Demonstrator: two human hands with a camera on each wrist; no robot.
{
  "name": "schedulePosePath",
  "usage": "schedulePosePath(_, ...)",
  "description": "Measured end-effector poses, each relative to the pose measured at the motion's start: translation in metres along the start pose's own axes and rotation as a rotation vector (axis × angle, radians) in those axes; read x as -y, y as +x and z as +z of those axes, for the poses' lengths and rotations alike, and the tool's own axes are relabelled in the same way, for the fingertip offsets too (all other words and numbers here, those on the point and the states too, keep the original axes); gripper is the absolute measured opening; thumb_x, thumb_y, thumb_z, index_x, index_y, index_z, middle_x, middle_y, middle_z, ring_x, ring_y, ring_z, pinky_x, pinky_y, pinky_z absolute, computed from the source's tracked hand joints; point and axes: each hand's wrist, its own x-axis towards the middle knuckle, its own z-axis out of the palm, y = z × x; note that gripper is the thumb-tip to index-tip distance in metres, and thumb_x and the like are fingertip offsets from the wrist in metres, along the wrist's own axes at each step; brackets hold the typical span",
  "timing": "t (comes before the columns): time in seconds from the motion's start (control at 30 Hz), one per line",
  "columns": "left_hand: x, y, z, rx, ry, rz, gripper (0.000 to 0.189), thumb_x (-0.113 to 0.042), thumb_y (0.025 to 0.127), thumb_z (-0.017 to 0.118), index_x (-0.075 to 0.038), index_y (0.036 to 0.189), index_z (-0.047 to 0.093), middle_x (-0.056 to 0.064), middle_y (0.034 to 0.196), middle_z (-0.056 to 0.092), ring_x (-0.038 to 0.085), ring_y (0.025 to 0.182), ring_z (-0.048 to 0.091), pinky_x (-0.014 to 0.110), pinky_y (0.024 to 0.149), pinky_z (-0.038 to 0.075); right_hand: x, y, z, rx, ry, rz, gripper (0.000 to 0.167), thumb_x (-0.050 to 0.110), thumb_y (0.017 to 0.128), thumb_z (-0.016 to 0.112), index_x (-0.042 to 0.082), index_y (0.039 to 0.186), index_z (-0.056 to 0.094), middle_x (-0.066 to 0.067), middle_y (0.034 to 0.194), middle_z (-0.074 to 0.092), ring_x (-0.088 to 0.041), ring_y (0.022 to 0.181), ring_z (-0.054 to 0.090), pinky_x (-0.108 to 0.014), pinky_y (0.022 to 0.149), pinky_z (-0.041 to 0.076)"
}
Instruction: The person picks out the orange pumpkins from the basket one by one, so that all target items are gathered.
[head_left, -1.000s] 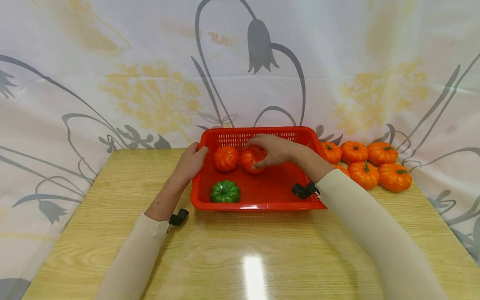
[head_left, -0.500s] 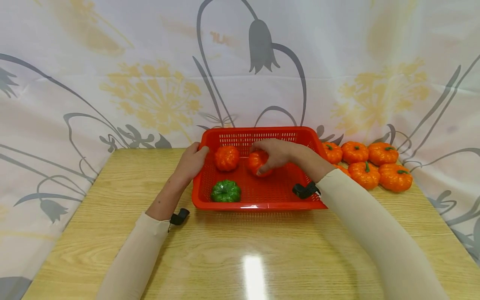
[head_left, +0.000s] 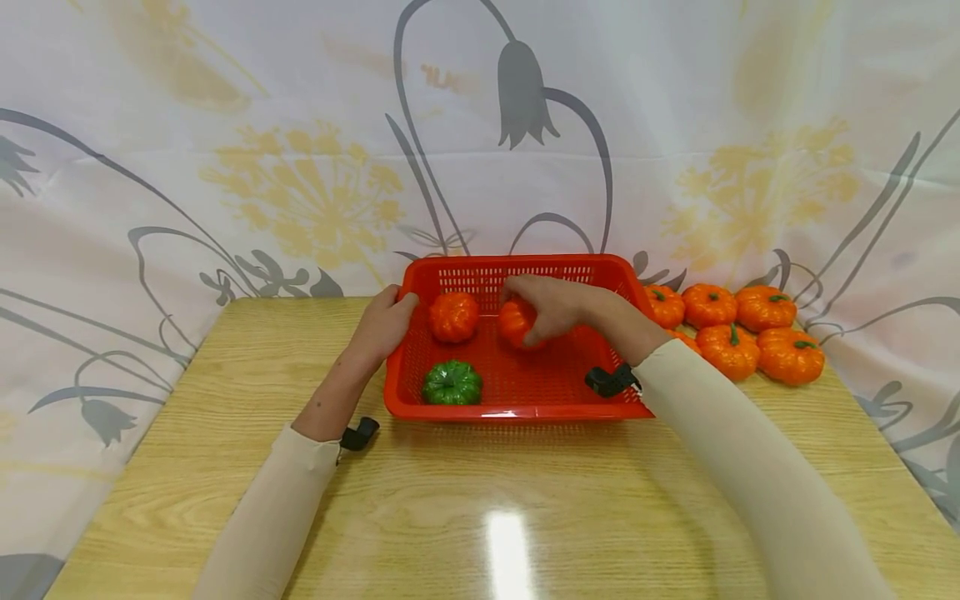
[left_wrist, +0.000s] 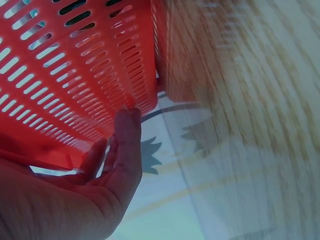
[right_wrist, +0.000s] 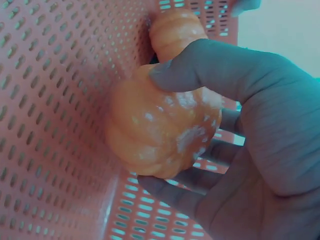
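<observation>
A red plastic basket with slotted walls stands on the table. My left hand holds its left rim; in the left wrist view the fingers reach up along the outside of the slotted wall. Inside the basket, my right hand grips a small orange pumpkin, thumb on one side and fingers round the other. A second orange pumpkin sits to its left in the back left corner. The green pumpkin lies in the front left corner.
To the right of the basket, several orange pumpkins with green stems stand in two rows on the wooden table. A patterned cloth hangs behind the table. Black straps sit at both wrists.
My right hand has shifted slightly right with the orange pumpkin, widening the gap to the other orange one. Over the last half second it barely moves. My left hand stays on the rim.
</observation>
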Motion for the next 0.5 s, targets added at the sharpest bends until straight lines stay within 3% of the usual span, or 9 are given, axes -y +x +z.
schedulePosePath(0.27,0.002,0.001,-0.001,0.004,-0.015,0.001,0.042,-0.031,0.109,0.038,0.002,0.129,0.054,0.024,0.117,0.061,0.037,0.1,0.068,0.028,0.073,0.057,0.012,-0.002,-0.006,-0.008,-0.038,-0.007,0.068,0.014,0.084,0.079,0.013,0.147,0.054,-0.009,0.148,0.052,-0.031,0.136,0.046,-0.053,0.118,0.04)
schedulePosePath(0.5,0.002,0.002,-0.001,0.009,-0.02,-0.001,0.042,-0.031,0.109,0.039,0.003,0.131,0.053,0.024,0.118,0.062,0.038,0.102,0.068,0.029,0.075,0.058,0.021,-0.013,-0.014,-0.041,-0.052,-0.077,0.063,0.011,0.082,0.08,0.014,0.141,0.058,-0.006,0.139,0.055,-0.028,0.129,0.049,-0.05,0.113,0.044)
